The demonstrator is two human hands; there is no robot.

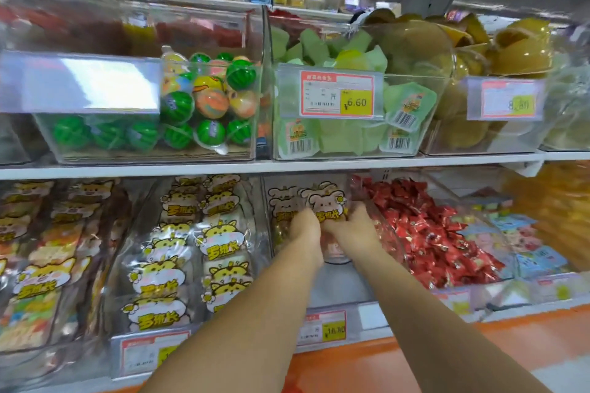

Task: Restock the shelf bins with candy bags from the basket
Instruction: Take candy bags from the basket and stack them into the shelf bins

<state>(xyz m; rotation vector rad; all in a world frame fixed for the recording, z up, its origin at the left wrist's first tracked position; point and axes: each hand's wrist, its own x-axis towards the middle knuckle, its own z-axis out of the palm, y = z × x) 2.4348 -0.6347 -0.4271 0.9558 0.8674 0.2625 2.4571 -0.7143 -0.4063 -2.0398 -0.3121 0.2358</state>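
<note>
**Head view: gripping a candy bag inside the lower-centre bin**

Reaching with both bare forearms from the bottom of the frame into the clear bin (338, 282) at lower centre, on the lower shelf level. Clamping the left hand (305, 233) on the left side of the candy bag (329, 201), with the thumb lying up the front of the bag and the remaining fingers hidden behind it. Clamping the right hand (351, 233) on the right side of the same bag, thumb likewise on the front. Holding the candy bag upright, animal print facing the camera, toward the rear of the clear bin and touching a second bag (282, 201) of similar print just to its left.

Working between the yellow-print bags (191, 249) stacked in rows at lower left and the red wrapped candies (431, 233) heaped at lower right, each in its own compartment beside the clear bin. Working directly below the white shelf edge (287, 166) crossing the middle of the frame.

Facing, above that edge, watermelon-pattern balls (191, 105) at upper left, green packets (335, 140) at upper centre behind a price tag (336, 92) reading 6.60, and yellow cup-shaped items (523, 51) at upper right. Crossing the forearms over the front rail, on either side of a blurred lower price tag (325, 327).
</note>
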